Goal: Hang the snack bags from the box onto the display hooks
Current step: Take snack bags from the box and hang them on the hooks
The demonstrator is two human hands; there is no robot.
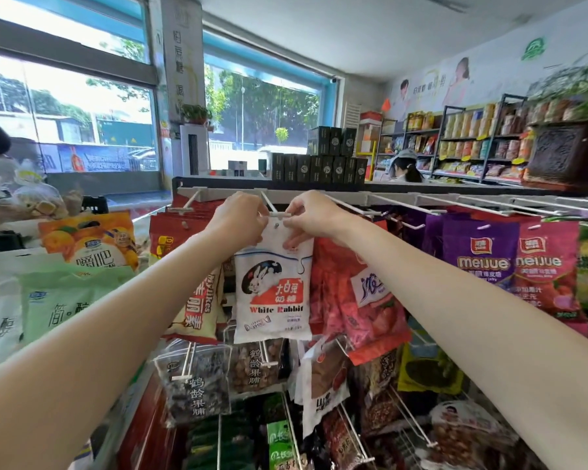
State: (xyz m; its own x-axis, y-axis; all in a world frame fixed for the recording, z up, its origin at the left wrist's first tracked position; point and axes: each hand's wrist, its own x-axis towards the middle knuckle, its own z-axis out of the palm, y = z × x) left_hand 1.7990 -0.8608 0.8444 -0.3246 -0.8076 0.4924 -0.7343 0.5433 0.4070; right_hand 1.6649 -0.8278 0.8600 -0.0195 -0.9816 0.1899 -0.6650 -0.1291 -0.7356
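A white White Rabbit candy bag (273, 293) hangs upright in front of the rack, its top edge at the tip of a white display hook (275, 212). My left hand (240, 218) pinches the bag's top left corner. My right hand (311, 215) pinches the top right corner beside the bag's hang hole. The hole sits just under the hook's tip; whether the hook passes through it I cannot tell. The box is not in view.
Red snack bags (357, 293) and purple and pink Meijue bags (510, 266) hang to the right. Red and cream bags (197, 300) hang at left, nut bags (197, 385) below. Empty hooks (398, 205) jut from the rail. Bagged goods (58, 300) lie at left.
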